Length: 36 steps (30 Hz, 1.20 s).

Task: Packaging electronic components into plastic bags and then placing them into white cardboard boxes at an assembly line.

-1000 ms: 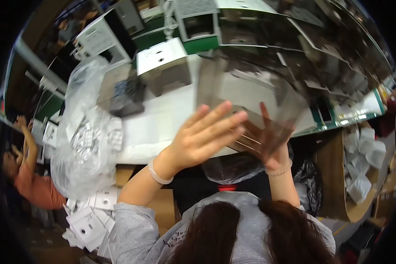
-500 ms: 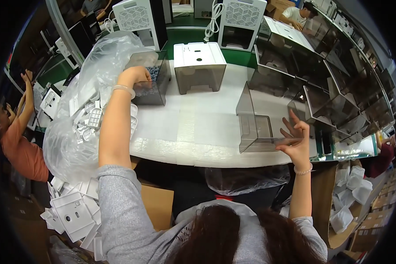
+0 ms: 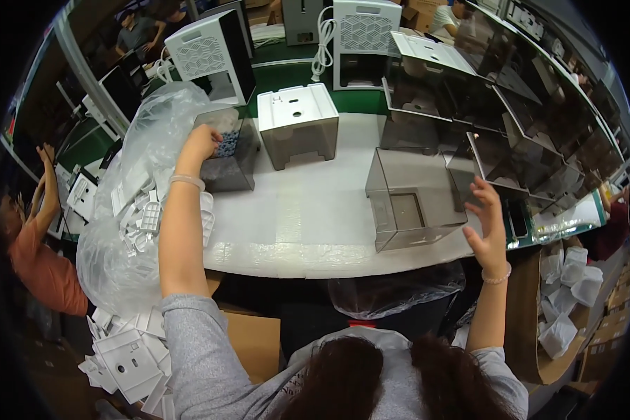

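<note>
My left hand [image 3: 201,143] is at the rim of a smoky see-through bin [image 3: 232,171] with small blue-grey pieces [image 3: 227,144] in it. Its fingers are bent together over the pieces; what they pinch, if anything, is too small to make out. My right hand [image 3: 488,227] is raised beside a smoky see-through tank [image 3: 406,185], fingers spread and holding nothing. That tank sits on the white-covered table [image 3: 315,217] with a rectangular recess showing. Between the hands, farther back, stands another smoky tank with a white lid [image 3: 298,105].
Left of the bin, a clear plastic bag [image 3: 164,119] holds white plastic parts [image 3: 149,215]. More smoky tanks [image 3: 511,147] are stacked at the right. White appliance housings [image 3: 206,52] stand behind. A carton [image 3: 521,322] is at the lower right. A co-worker [image 3: 42,245] is at far left.
My right hand has come away from the smoky tank, which now sits turned on the table. My left hand stays at the bin, drawn slightly back from the pieces. The whole view has shifted.
</note>
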Each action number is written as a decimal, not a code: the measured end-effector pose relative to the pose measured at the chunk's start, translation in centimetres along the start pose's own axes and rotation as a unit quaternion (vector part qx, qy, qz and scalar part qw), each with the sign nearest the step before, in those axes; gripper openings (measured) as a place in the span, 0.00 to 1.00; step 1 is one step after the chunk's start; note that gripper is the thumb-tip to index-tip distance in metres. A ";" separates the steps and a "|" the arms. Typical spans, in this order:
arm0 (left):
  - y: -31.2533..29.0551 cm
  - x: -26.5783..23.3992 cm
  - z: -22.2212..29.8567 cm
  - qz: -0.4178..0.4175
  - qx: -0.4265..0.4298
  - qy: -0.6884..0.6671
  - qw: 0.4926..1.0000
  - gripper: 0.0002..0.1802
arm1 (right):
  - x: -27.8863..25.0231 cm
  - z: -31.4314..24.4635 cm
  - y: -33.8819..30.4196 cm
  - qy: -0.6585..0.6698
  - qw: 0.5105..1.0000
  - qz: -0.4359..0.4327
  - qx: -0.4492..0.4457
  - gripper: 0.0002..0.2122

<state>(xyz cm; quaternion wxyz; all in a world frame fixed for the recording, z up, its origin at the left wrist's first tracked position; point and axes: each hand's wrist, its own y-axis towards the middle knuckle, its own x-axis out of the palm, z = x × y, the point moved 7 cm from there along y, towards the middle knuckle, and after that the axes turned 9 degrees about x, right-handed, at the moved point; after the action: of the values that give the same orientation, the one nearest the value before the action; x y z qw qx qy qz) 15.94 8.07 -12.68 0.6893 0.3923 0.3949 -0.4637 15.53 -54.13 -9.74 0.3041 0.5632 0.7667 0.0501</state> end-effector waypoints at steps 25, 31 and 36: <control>-15.1 -0.2 33.7 0.032 0.285 -0.733 0.617 0.49 | 8.7 -16.3 4.2 0.004 0.982 -0.178 -0.069 0.08; -9.4 8.0 24.4 0.179 0.083 -0.724 0.661 0.15 | 8.2 -8.0 9.4 -0.153 0.949 -0.261 0.084 0.06; -10.1 9.9 24.3 0.170 -0.001 -0.700 0.693 0.10 | 10.4 -3.1 8.5 -0.298 0.878 -0.359 0.105 0.08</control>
<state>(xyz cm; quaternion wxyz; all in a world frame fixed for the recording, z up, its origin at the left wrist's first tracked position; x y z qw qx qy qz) 13.30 -19.90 -14.12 0.8338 0.0133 -0.2751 -0.4786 19.07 -40.93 -7.98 0.4544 0.2665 0.7902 -0.3131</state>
